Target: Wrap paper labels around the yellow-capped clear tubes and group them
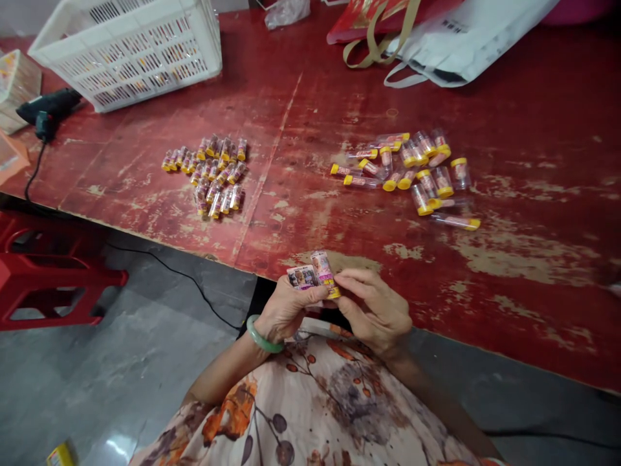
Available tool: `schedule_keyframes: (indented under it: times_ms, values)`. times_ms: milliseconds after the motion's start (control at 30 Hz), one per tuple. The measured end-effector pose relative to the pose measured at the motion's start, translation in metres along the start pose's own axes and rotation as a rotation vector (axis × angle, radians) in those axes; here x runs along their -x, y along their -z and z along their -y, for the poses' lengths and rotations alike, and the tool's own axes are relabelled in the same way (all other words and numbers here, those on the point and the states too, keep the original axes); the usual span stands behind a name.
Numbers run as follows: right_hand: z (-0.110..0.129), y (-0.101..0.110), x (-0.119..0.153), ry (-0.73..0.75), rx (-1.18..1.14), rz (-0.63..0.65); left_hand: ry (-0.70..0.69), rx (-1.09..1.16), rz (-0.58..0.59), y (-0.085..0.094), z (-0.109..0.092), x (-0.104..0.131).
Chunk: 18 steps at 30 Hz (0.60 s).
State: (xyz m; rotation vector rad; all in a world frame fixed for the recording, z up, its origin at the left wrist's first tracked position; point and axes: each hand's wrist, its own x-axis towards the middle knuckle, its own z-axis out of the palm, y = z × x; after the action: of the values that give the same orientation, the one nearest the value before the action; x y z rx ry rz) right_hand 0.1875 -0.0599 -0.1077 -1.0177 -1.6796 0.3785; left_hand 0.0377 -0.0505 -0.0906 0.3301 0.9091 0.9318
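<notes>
Just past the table's front edge, my left hand (286, 304), a green bangle at its wrist, closes round printed labels (301, 277). Its thumb presses near the lower end of a small clear tube (322, 266), which has a printed wrap and a yellow cap. From the other side my right hand (376, 309) has thumb and forefinger bent closely at the tube's capped end. On the left part of the table lie several wrapped tubes (212, 169) in a cluster. Several more yellow-capped clear tubes (429, 186) are scattered to the right.
A white plastic crate (140, 58) stands at the back left of the red table (301, 188), with a black heat gun (51, 107) beside it. White bags (466, 48) lie at the back right. Red stools (53, 278) and a black cord (189, 278) are below on the left.
</notes>
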Motion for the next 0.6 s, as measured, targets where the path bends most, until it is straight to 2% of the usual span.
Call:
schedule_keyframes:
  times_ms: [200, 400, 600]
  values:
    - [0.0039, -0.0045, 0.0088, 0.008, 0.035, -0.054, 0.035, 0.007, -0.023, -0.0029, -0.0013, 0.0036]
    - [0.0047, -0.005, 0.008, 0.006, 0.052, -0.075, 0.003, -0.004, -0.021, -0.0029, 0.0, 0.004]
    - [0.0038, -0.0063, 0.0089, 0.064, 0.083, -0.098, 0.006, -0.013, 0.002, -0.0031, 0.001, 0.0049]
